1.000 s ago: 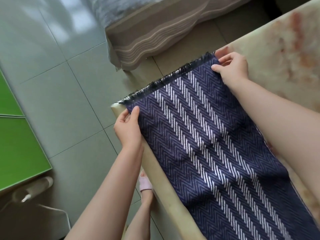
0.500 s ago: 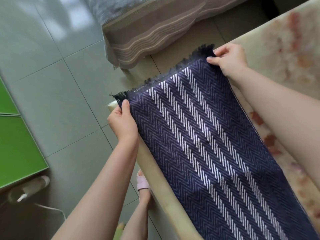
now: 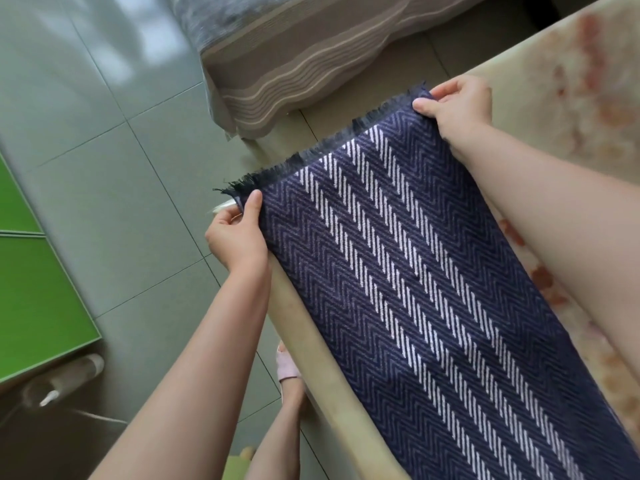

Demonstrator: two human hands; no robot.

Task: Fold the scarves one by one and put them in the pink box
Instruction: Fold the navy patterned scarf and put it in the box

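A navy scarf (image 3: 415, 271) with white herringbone stripes and a dark fringed end lies lengthwise along the table (image 3: 571, 81), which has a cream top with reddish blotches. My left hand (image 3: 235, 237) pinches the near corner of the fringed end at the table's edge, thumb on top. My right hand (image 3: 457, 105) pinches the far corner, thumb on top as well. The fringed end is lifted slightly off the table between the two hands. The pink box is not in view.
Grey tiled floor lies to the left. A bed (image 3: 294, 64) with a striped brown cover stands at the top. A green panel (image 3: 31, 299) is at the left edge. A foot in a pink slipper (image 3: 287, 368) stands by the table's edge.
Both hands have gone from resting on the scarf's corners to pinching them, and the fringed end has risen off the table and drawn toward the table's corner.
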